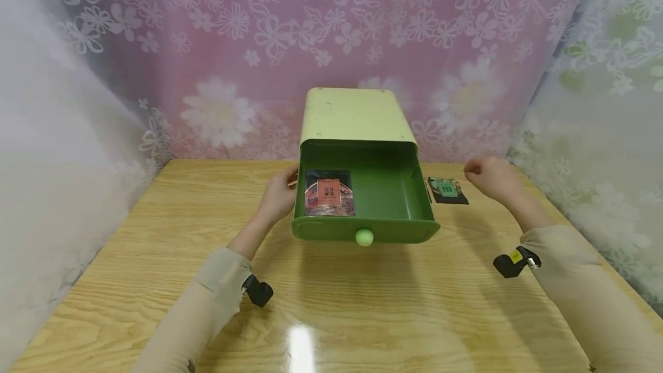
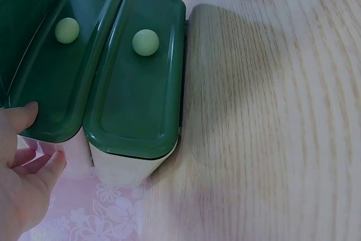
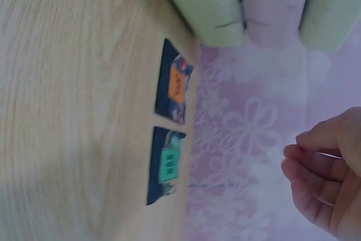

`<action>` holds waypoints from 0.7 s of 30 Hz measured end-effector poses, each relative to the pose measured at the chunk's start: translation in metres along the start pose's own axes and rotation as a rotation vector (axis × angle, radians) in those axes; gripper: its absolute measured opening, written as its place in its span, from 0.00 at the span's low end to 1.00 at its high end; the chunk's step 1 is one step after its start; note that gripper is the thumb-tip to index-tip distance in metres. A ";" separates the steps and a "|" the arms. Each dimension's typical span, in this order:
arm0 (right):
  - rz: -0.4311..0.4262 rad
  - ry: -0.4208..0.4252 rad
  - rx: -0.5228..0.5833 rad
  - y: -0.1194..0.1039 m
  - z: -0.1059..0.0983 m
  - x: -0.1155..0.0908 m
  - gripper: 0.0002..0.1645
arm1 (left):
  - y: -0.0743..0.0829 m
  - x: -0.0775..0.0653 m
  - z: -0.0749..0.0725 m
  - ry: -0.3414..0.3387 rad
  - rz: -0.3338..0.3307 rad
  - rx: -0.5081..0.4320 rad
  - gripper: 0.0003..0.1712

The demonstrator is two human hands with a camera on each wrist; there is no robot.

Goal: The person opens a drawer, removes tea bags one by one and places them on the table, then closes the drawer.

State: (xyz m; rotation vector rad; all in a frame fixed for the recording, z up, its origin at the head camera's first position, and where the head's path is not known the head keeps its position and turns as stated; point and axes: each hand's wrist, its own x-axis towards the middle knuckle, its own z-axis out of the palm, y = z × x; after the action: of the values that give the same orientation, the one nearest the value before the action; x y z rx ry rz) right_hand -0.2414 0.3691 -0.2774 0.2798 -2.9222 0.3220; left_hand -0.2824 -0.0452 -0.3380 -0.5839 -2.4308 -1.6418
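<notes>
A small cabinet (image 1: 357,114) of stacked drawers stands on the table, its green top drawer (image 1: 321,231) pulled out. Inside that drawer, at the left, lies a dark packet with a red label (image 1: 328,195). My left hand (image 1: 278,195) holds the cabinet's left side; in the left wrist view the thumb rests on the middle drawer front (image 2: 62,77). On the table right of the cabinet lie a green-labelled packet (image 1: 448,190) and, in the right wrist view, an orange-labelled packet (image 3: 176,86). Above and right of them hovers my right hand (image 1: 494,178), fingers loosely curled and holding nothing.
Below the middle one, the bottom drawer front (image 2: 135,94) is closed, with a round pale knob (image 2: 145,42). Wood-grain table (image 1: 362,309) surrounds the cabinet. A pink flowered cloth (image 1: 290,33) hangs behind it, and pale cloths hang at both sides.
</notes>
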 end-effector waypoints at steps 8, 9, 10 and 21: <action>-0.130 -0.033 0.030 -0.047 -0.033 -0.003 0.10 | 0.000 0.001 -0.001 0.002 0.003 0.005 0.27; -0.150 -0.034 0.037 -0.053 -0.036 -0.003 0.10 | 0.000 0.001 -0.001 0.004 0.004 0.004 0.26; -0.168 -0.034 0.045 -0.059 -0.040 -0.002 0.10 | 0.000 0.001 -0.002 0.006 0.004 0.004 0.26; -0.420 -0.185 0.048 -0.130 -0.077 -0.001 0.08 | -0.001 0.001 0.001 0.005 0.013 -0.004 0.27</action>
State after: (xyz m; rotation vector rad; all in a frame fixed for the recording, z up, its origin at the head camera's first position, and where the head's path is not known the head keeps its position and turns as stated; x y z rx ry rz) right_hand -0.2013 0.2625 -0.1787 0.9575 -2.9306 0.3119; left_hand -0.2835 -0.0446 -0.3388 -0.5938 -2.4153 -1.6417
